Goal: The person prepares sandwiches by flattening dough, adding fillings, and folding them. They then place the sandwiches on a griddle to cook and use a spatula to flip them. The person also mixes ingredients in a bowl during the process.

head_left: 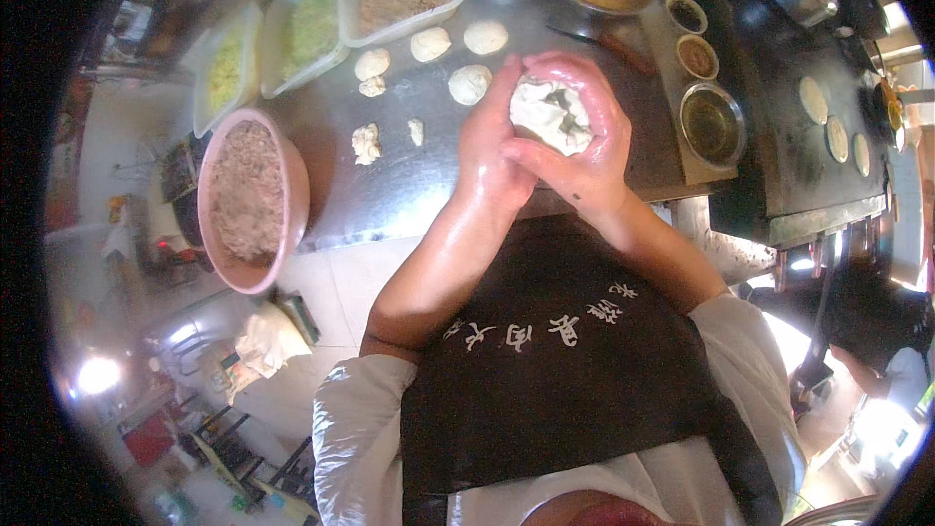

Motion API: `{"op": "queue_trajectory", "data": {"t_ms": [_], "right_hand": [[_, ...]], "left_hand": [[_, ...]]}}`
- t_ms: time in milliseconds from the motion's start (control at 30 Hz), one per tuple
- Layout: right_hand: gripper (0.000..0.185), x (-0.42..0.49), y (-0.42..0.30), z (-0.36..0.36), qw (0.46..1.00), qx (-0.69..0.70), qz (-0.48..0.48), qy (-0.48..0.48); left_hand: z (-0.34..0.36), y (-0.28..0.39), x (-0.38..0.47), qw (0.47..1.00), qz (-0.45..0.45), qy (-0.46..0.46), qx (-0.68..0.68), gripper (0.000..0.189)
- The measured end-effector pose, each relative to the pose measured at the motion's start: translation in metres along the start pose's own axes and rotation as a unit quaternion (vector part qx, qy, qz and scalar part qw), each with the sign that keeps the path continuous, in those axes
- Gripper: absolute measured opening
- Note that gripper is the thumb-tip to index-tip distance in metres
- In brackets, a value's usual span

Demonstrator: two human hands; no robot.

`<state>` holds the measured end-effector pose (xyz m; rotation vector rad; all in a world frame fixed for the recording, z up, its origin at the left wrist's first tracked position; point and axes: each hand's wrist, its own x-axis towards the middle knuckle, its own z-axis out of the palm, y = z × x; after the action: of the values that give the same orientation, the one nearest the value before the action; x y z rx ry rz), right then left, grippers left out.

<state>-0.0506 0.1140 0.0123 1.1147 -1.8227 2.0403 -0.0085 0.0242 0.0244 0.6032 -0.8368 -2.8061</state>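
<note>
Both of my hands cup one round of white dough (544,115) above the steel worktop (394,193). My left hand (491,139) lies against its left side, while my right hand (606,117) curls around the far and right sides with the thumb across the near edge. The dough's upper edge is gathered and uneven, with a gap showing a darker, greenish inside. Beyond my left hand sit dough balls, among them one close by (470,84) and another farther back (486,37). Smaller dough scraps (366,144) lie to the left.
A pink tub of minced filling (292,197) stands at the worktop's left edge. Plastic bins (347,36) with chopped fillings line the back. On the right are a bowl of oil-like liquid (739,139), small seasoning bowls (679,58) and a dark griddle (796,161) bearing flat dough rounds (836,139).
</note>
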Motion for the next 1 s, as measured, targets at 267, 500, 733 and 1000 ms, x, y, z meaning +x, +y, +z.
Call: {"op": "queue_trajectory", "data": {"t_ms": [267, 500, 733, 1000], "right_hand": [[0.017, 0.000, 0.003, 0.004, 0.995, -0.060, -0.038, 0.069], [0.102, 0.011, -0.009, -0.009, 0.994, -0.041, -0.104, 0.004], [0.082, -0.028, 0.028, -0.005, 0.989, 0.080, 0.103, -0.073], [0.050, -0.020, 0.020, 0.003, 0.984, 0.114, 0.130, -0.029]], "left_hand": [[0.004, -0.004, -0.002, 0.999, 0.027, 0.012, 0.035, 0.027], [-0.006, -0.002, -0.006, 0.998, 0.004, -0.020, -0.056, 0.034], [-0.024, -0.021, 0.000, 0.999, 0.048, -0.019, -0.009, 0.029], [-0.021, -0.018, 0.000, 0.994, 0.086, -0.027, 0.060, 0.026]]}}
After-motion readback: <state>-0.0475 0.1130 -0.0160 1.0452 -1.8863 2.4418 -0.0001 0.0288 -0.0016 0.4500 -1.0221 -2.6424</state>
